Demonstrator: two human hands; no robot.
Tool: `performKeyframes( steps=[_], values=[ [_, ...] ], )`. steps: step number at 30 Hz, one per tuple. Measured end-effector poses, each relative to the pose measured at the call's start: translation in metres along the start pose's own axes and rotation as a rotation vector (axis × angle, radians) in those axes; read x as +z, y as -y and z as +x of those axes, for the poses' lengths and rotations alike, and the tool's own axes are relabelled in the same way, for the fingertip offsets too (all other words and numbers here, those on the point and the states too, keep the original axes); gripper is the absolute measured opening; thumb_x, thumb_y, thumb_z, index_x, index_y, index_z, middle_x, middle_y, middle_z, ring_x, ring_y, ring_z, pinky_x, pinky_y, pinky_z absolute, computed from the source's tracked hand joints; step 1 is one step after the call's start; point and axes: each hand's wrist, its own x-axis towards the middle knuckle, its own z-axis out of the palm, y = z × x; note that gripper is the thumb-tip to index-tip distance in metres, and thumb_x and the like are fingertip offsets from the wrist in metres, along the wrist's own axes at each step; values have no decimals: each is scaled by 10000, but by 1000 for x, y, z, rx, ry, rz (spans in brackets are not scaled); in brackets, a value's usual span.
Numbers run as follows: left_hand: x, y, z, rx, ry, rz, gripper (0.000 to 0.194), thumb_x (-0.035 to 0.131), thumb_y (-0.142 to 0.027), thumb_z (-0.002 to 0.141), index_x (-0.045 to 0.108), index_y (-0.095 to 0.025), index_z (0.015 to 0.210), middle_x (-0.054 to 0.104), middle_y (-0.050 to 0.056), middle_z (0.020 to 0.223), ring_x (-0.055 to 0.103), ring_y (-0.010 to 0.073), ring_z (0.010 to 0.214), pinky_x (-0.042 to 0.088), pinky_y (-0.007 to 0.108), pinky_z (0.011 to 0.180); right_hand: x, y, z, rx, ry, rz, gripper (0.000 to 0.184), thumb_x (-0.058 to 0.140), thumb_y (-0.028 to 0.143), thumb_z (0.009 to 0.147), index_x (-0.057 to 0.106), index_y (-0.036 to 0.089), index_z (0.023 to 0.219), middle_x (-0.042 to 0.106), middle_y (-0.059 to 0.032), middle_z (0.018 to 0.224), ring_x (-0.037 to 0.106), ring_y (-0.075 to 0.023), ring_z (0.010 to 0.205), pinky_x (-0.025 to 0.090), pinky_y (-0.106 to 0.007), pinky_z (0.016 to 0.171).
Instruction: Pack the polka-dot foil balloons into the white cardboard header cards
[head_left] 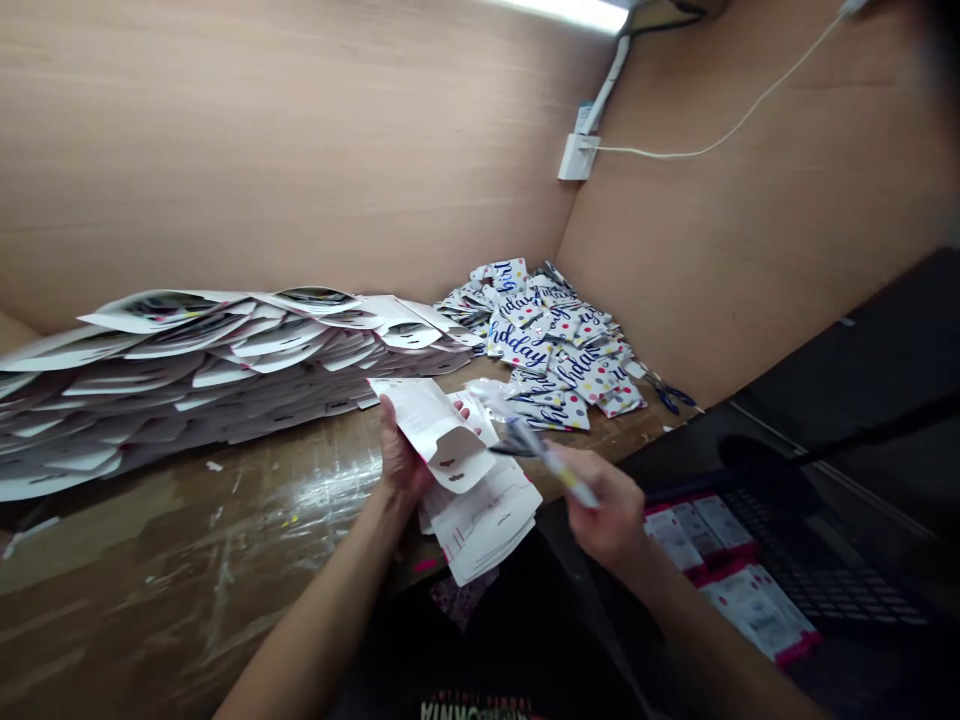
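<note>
The step in hand looks like bringing a packet (561, 470) up to the open mouth of a white sleeve (424, 418). The left hand (405, 455) grips the sleeve firmly, thumb along its edge and fingers behind, the mouth gaping toward the right. The right hand (609, 505) is closed in a pinch on the packet, whose far end points at that mouth; blur makes it hard to say whether they touch. The next move likely calls for lining the two up. Flat sleeves (491, 535) lie just below, spotted packets (566, 330) heaped beyond.
</note>
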Motion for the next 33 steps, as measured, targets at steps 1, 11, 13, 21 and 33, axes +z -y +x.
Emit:
performKeyframes(
  steps=[1,11,13,21,33],
  values=[
    [0,1,0,4,-10,-4,993,558,-878,856,512,-128,1504,740,225,1234,731,422,1142,561,665,1018,6,15,11,-56,124,-10,468,517,78,993,591,212,1435,753,-117,1317,729,-275,1215,614,-428,996],
    [1,-7,-3,-56,-31,-44,1051,518,-946,801,634,-43,1327,761,240,1081,728,439,1097,591,650,971,35,65,36,-194,615,-296,489,585,33,936,639,58,1421,704,-171,1401,685,-326,1278,581,-475,1032],
    [1,-9,-2,-26,-36,-39,1034,502,-949,807,647,-58,1312,765,227,1068,733,433,1087,597,648,961,30,62,38,-227,651,-317,475,606,39,926,661,78,1396,709,-163,1395,679,-333,1286,575,-485,1039],
    [8,-3,-5,-63,-90,4,977,532,-905,829,668,-51,1282,772,224,1063,753,390,1021,607,591,974,39,78,52,-127,512,-255,462,538,1,932,684,70,1364,733,-165,1348,729,-290,1181,606,-416,1015],
    [10,-4,-9,-52,-79,-81,917,559,-801,878,597,-46,1397,768,232,1145,744,394,1091,564,628,1031,97,76,38,-82,181,-63,403,472,102,1024,599,97,1406,709,-193,1290,641,-316,1275,571,-490,1068]
  ],
)
